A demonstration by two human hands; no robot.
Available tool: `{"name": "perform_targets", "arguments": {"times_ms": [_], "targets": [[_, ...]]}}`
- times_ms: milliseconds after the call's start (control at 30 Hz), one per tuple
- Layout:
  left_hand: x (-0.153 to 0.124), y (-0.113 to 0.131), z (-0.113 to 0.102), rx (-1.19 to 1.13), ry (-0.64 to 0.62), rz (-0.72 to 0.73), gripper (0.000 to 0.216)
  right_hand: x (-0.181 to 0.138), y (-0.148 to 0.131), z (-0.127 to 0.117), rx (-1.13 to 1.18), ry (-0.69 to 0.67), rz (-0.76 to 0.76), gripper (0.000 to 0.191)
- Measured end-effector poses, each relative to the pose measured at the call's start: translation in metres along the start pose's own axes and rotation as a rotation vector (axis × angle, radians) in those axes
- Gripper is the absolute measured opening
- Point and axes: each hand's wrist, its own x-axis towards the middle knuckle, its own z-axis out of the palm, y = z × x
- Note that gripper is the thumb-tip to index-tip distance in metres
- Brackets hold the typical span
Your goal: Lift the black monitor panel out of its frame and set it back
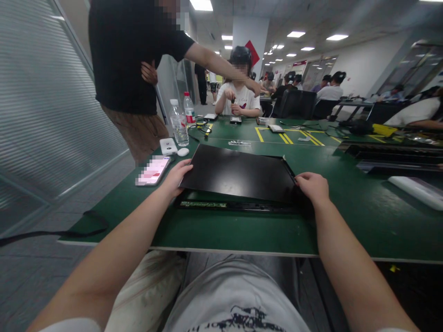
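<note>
A flat, glossy black screen panel (pixel 238 173) lies tilted over a shallow black frame (pixel 256 207), its left side raised. My left hand (pixel 178 177) grips the panel's left edge, thumb on top and fingers underneath. At the right edge my right hand (pixel 313 186) is closed in a pinch; whether it also touches the frame is hidden. Along the frame's near side, below the panel, a green circuit strip (pixel 204 204) shows.
Left on the green table (pixel 235 237) are a lit phone (pixel 154 170), a white box (pixel 168 146), a round white case (pixel 183 151) and bottles (pixel 179 127). Black strips (pixel 391 154) and a white bar (pixel 418 191) lie right. A co-worker sits opposite; a standing person (pixel 128 55) reaches across.
</note>
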Motion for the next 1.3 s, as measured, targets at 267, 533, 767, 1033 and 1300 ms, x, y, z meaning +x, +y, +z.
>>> {"name": "perform_targets", "arguments": {"times_ms": [267,533,767,1033,1300], "targets": [[-0.002,0.002,-0.003,-0.024,-0.046,0.001,0.046,0.001,0.003,0.004,0.060,0.017,0.002,0.027],[-0.002,0.005,-0.008,0.031,-0.019,0.015,0.041,0.001,0.004,0.004,0.067,-0.007,0.016,0.028],[0.003,-0.006,-0.011,0.207,0.093,0.057,0.037,0.005,0.009,0.009,0.072,-0.007,0.012,0.029],[0.013,-0.016,-0.020,0.520,0.028,0.170,0.049,0.007,0.010,0.014,0.067,0.025,-0.001,0.030],[0.019,-0.019,-0.024,0.701,-0.039,0.223,0.029,0.006,0.009,0.013,0.071,0.008,0.014,0.028]]}}
